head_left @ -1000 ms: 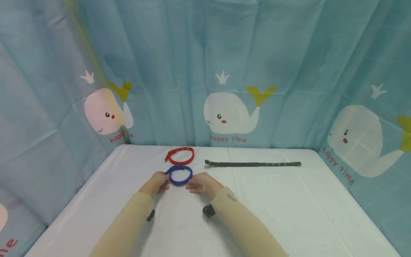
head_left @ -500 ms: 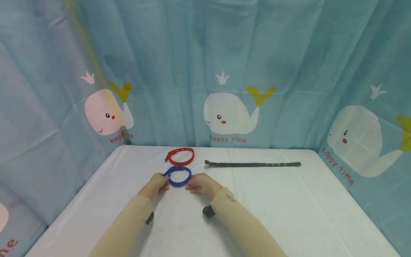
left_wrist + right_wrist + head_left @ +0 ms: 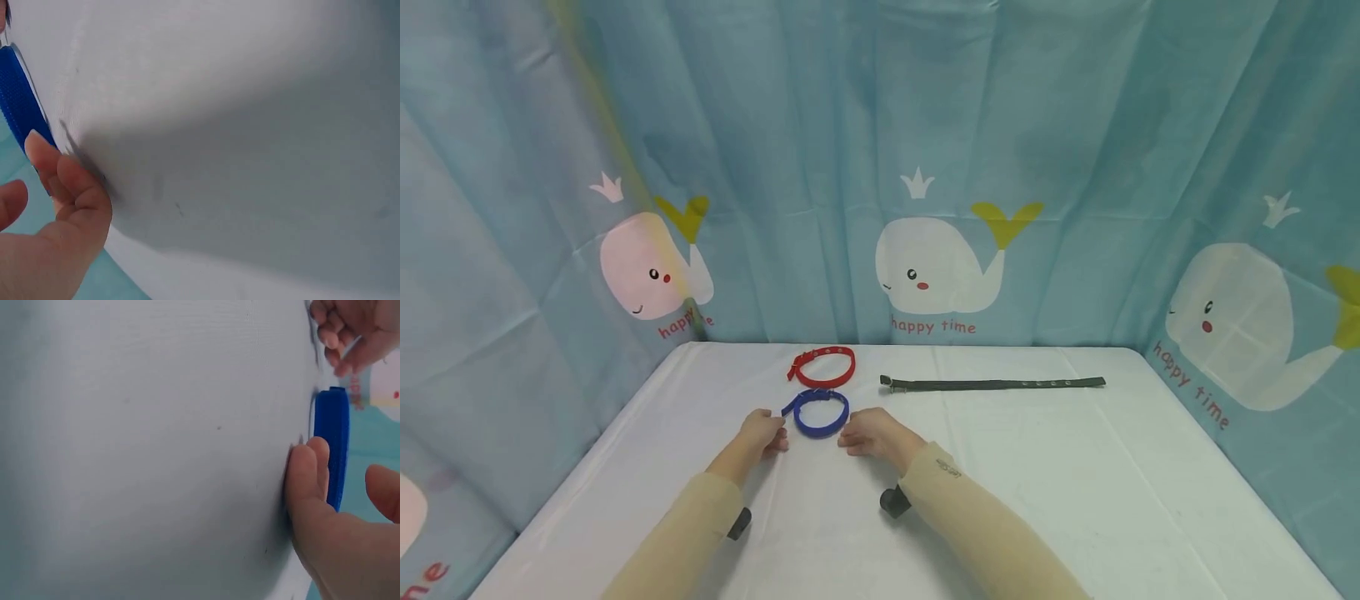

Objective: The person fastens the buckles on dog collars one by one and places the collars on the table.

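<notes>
A blue buckled collar (image 3: 821,429), closed into a ring, lies on the white table with its loose end pointing left. To its left is my left hand (image 3: 762,432), loosely bent, with the thumb apart from the fingers in the left wrist view and nothing held. On the other side, my right hand (image 3: 872,435) has its fingertips close to the collar's right edge. The right wrist view shows this thumb (image 3: 384,490) held away from the blue band (image 3: 331,419). Just behind the blue ring lies a red collar (image 3: 825,382), also buckled into a ring.
A dark green strap (image 3: 992,385) with a buckle and eyelets lies straight across the table's back right. Behind the white table (image 3: 1075,483) hangs a blue curtain (image 3: 805,167) printed with whales. A dark wrist camera (image 3: 895,502) sits below the right sleeve.
My left hand has let go of the blue collar's loose end and drawn back to the left. My right hand has shifted slightly right, off the ring. The collar stays on the table.
</notes>
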A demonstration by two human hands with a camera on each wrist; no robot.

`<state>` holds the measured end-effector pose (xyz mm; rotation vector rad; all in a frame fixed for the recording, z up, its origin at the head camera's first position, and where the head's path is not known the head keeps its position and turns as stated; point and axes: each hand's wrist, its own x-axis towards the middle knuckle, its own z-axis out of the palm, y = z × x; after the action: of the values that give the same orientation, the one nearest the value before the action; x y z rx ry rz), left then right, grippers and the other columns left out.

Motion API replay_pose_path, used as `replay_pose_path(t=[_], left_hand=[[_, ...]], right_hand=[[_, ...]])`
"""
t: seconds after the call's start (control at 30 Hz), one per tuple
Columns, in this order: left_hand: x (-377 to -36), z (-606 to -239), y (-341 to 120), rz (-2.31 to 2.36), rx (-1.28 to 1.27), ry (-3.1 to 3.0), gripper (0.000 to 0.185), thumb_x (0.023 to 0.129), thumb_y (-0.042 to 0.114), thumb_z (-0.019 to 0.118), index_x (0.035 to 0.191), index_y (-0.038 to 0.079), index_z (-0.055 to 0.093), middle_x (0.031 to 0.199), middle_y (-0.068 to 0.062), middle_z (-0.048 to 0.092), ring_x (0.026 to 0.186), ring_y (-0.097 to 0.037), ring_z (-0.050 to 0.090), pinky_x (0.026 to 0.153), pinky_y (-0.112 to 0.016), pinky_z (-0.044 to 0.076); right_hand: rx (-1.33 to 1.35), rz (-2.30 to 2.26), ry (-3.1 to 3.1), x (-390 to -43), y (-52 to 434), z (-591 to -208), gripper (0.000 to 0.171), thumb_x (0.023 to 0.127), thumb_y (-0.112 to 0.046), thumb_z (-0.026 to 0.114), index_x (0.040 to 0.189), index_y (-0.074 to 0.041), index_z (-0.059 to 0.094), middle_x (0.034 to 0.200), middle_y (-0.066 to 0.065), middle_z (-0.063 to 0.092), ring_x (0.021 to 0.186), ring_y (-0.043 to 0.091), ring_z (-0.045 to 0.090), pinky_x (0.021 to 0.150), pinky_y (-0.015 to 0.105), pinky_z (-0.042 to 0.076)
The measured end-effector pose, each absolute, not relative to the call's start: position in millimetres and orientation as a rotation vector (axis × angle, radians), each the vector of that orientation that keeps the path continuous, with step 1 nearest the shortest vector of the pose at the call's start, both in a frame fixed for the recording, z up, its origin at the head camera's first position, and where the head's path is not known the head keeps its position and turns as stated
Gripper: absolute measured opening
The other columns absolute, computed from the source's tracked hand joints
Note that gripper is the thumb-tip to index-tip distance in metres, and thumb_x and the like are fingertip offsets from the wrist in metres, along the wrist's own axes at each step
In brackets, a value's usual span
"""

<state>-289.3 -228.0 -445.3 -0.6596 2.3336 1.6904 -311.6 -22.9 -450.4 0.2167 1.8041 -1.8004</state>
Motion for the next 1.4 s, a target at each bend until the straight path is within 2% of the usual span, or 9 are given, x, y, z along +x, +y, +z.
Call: replay_pose_path(t=[0.13, 0.23, 0.57, 0.8, 1.07, 1.23, 1.4], left_hand=[[-279.5, -442.5, -227.5, 1.708, -0.570, 2.420, 0.054, 0.101, 0.008, 0.042, 0.145, -0.015, 0.021, 0.107, -0.028, 0.059, 0.054, -0.005, 0.055, 0.058, -0.021, 0.049], [-274.1, -439.4, -225.8, 1.686, -0.522, 2.470, 0.053, 0.101, 0.011, 0.042, 0.145, -0.014, 0.023, 0.117, -0.030, 0.058, 0.057, -0.005, 0.057, 0.061, -0.023, 0.047], [-265.9, -436.3, -207.4, 1.735, -0.433, 2.466, 0.050, 0.101, 0.012, 0.044, 0.142, -0.012, 0.030, 0.114, -0.029, 0.059, 0.062, -0.010, 0.059, 0.064, -0.025, 0.048], [-259.0, -431.4, -185.8, 1.764, -0.390, 2.400, 0.048, 0.102, 0.015, 0.046, 0.142, -0.009, 0.034, 0.119, -0.027, 0.058, 0.069, -0.013, 0.060, 0.070, -0.028, 0.050], [-260.8, -430.3, -168.6, 1.737, -0.368, 2.407, 0.048, 0.101, 0.016, 0.047, 0.143, -0.006, 0.036, 0.123, -0.026, 0.058, 0.072, -0.014, 0.065, 0.076, -0.034, 0.052], [-264.2, -429.6, -155.2, 1.703, -0.330, 2.426, 0.051, 0.101, 0.017, 0.048, 0.145, -0.005, 0.034, 0.126, -0.026, 0.055, 0.078, -0.017, 0.068, 0.084, -0.040, 0.050], [-269.2, -429.6, -141.9, 1.656, -0.318, 2.443, 0.055, 0.102, 0.020, 0.047, 0.149, -0.003, 0.028, 0.127, -0.026, 0.054, 0.084, -0.022, 0.068, 0.087, -0.039, 0.050]], right_hand=[[0.187, -1.818, 1.778, -305.2, -2.1, -450.1, 0.051, 0.093, 0.004, 0.055, 0.141, 0.011, 0.039, 0.103, 0.020, 0.066, 0.090, 0.024, 0.068, 0.086, 0.040, 0.053], [0.169, -1.836, 1.769, -299.2, 19.5, -448.0, 0.050, 0.093, 0.005, 0.055, 0.140, 0.011, 0.040, 0.107, 0.021, 0.065, 0.091, 0.024, 0.068, 0.088, 0.042, 0.052], [0.161, -1.851, 1.853, -288.4, 98.6, -436.7, 0.047, 0.095, 0.000, 0.054, 0.139, 0.010, 0.042, 0.110, 0.019, 0.064, 0.091, 0.021, 0.064, 0.081, 0.039, 0.052], [0.216, -1.887, 1.923, -280.8, 151.6, -430.9, 0.049, 0.094, 0.002, 0.054, 0.139, 0.013, 0.039, 0.121, 0.026, 0.059, 0.106, 0.029, 0.061, 0.095, 0.048, 0.046], [0.278, -1.920, 1.934, -278.0, 195.5, -427.3, 0.054, 0.094, 0.002, 0.055, 0.142, 0.013, 0.034, 0.127, 0.027, 0.056, 0.111, 0.030, 0.059, 0.099, 0.049, 0.043], [0.320, -1.956, 1.933, -278.1, 217.6, -424.2, 0.052, 0.099, -0.001, 0.044, 0.145, 0.014, 0.025, 0.143, 0.034, 0.037, 0.130, 0.041, 0.043, 0.105, 0.050, 0.037], [0.349, -1.986, 1.910, -280.8, 236.4, -421.1, 0.055, 0.103, -0.006, 0.036, 0.148, 0.014, 0.012, 0.150, 0.037, 0.019, 0.139, 0.045, 0.025, 0.110, 0.049, 0.028]])
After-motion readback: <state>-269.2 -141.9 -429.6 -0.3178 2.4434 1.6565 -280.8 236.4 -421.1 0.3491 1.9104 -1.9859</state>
